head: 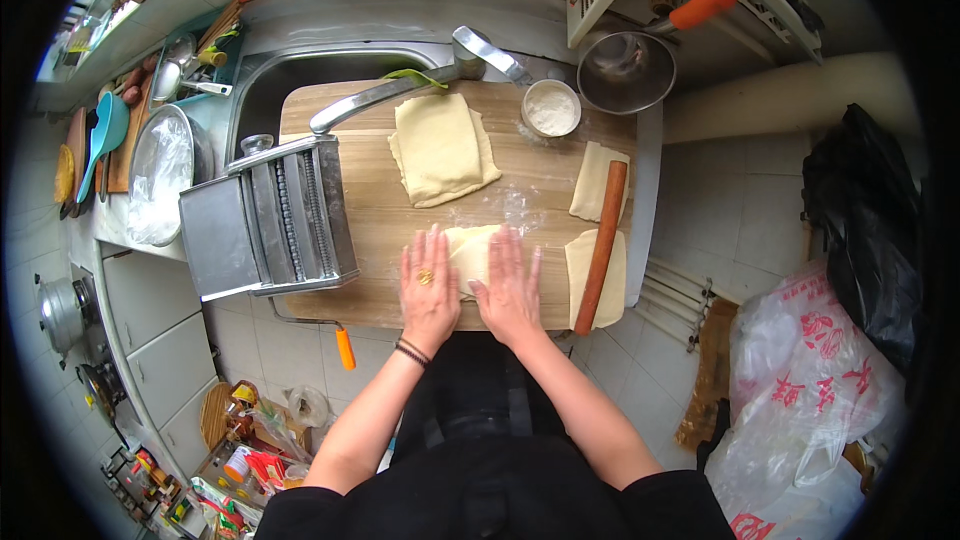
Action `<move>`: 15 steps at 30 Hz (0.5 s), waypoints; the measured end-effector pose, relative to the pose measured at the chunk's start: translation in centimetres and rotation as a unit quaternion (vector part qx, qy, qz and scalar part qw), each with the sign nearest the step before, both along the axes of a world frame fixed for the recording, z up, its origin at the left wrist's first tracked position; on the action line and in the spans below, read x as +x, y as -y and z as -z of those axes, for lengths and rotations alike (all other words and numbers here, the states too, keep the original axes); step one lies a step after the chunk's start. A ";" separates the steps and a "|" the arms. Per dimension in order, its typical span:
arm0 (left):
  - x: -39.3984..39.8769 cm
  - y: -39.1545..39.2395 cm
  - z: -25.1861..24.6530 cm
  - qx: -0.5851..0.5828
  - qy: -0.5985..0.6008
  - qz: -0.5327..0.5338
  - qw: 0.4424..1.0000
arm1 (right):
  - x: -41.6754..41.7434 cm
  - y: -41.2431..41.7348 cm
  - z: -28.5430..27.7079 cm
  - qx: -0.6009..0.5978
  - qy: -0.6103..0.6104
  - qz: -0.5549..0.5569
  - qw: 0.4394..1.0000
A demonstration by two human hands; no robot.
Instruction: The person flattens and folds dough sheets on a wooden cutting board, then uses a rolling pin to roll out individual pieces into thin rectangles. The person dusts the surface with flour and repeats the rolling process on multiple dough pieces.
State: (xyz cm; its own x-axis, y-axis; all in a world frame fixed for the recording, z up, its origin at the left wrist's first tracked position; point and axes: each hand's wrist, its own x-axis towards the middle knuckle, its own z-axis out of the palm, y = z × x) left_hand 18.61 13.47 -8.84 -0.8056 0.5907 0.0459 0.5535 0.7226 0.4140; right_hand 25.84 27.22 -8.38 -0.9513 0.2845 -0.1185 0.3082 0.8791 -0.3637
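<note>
My left hand (430,296) and my right hand (514,292) lie palms down on the two sides of a folded piece of dough (471,249), with fingers extended. The hands partly cover it. Beyond them, a stack of dough sheets (439,146) rests on the wooden board (367,195). A hand-cranked pasta machine (296,217) stands at the board's left edge. To the right, a wooden rolling pin (604,247) lies across two flat dough pieces, the upper piece (591,184) and the lower piece (581,270).
A small bowl of flour (551,109) and a sieve with an orange handle (627,73) are at the back right. The faucet (382,97) reaches over the board beside the sink (259,101). The orange-gripped crank (345,349) hangs below the board's front edge. Plastic bags (795,382) are at right.
</note>
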 end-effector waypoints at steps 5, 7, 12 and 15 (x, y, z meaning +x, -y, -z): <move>-0.9 -1.4 1.9 -0.031 0.124 0.080 0.989 | -0.7 -0.3 2.6 -0.081 0.005 -0.039 0.996; -1.2 -1.6 1.7 -0.032 0.126 0.075 0.989 | -0.9 -0.8 1.9 -0.093 0.019 -0.045 0.995; -1.1 -3.4 -0.2 -0.050 0.087 0.087 0.991 | 1.8 -2.8 -1.0 -0.088 -0.050 0.016 0.995; -0.4 -5.4 0.2 -0.015 0.053 0.137 0.989 | 4.2 -3.8 -2.9 -0.022 -0.083 0.144 0.986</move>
State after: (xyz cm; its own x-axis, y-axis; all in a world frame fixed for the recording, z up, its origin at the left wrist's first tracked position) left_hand 18.26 18.82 -8.99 -0.6142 0.7875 -0.0516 0.6846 0.5642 0.4615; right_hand 30.00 31.01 -5.44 -0.8389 0.5441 0.0145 0.4757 0.7458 -0.4663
